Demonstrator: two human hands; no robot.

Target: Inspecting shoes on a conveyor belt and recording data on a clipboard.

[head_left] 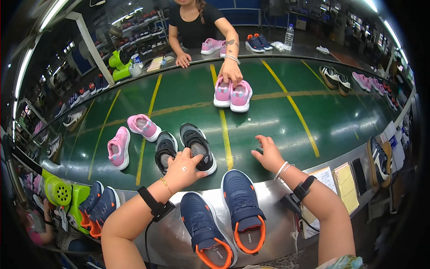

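My left hand (pixel 182 169) is at the heels of a pair of black-and-grey shoes on the green belt. Its fingers grip the inner sides where the left shoe (pixel 166 148) and the right shoe (pixel 196 142) meet; the fingertips are partly hidden. Above the belt to the right, my right hand (pixel 269 154) is empty, with thumb and fingers apart. Between my forearms, a navy shoe (pixel 195 219) and its mate (pixel 242 197), both with orange collars, stand on the metal ledge, toes toward the belt.
Across the green belt (pixel 268 121), a person's hand (pixel 230 71) holds a pink pair (pixel 239 96). Two pink shoes (pixel 118 150) lie at left. Navy shoes (pixel 101 204) rest by a lime-green machine (pixel 60 190). A notebook (pixel 323 179), yellow pad (pixel 346 184) and phone (pixel 358 175) lie right.
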